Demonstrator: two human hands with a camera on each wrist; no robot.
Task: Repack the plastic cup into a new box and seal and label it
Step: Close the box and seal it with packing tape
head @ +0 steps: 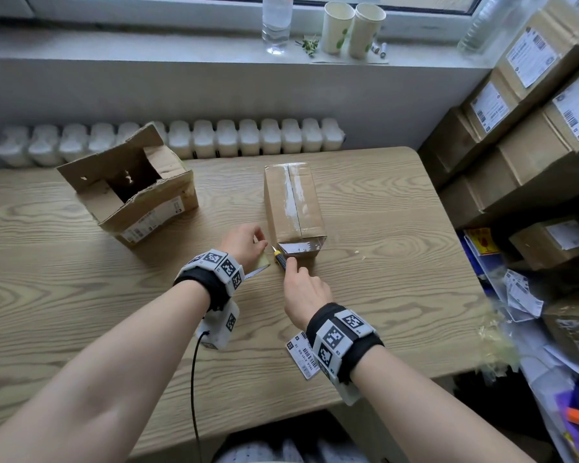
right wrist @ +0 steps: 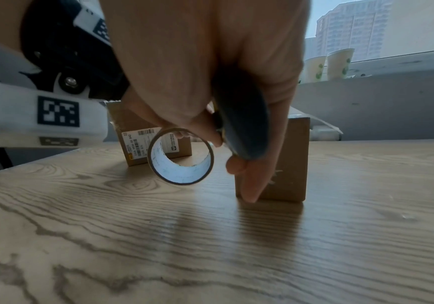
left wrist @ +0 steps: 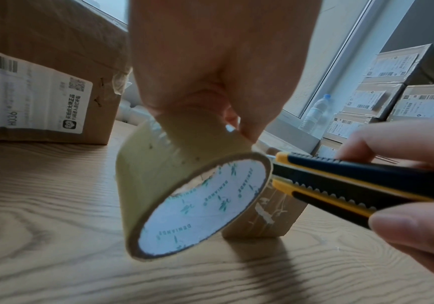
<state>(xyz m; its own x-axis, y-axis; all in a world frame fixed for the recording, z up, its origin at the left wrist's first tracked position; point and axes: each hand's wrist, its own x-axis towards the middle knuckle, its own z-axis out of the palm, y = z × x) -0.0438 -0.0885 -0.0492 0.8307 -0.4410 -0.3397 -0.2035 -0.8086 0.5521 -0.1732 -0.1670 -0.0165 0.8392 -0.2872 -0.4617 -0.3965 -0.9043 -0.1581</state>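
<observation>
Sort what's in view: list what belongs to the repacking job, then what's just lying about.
Job:
taped box
tape roll, held by left hand
utility knife, held by right hand
loose label
old opened box

Lying about:
paper cups
water bottle
stacked labelled cartons

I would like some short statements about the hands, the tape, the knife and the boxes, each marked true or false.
1. The left hand holds the tape roll. True.
2. The right hand is empty. False: it grips a yellow and black knife.
3. The old box is closed. False: its flaps stand open.
4. The new box has tape along its top. True.
5. A label lies on the table. True.
</observation>
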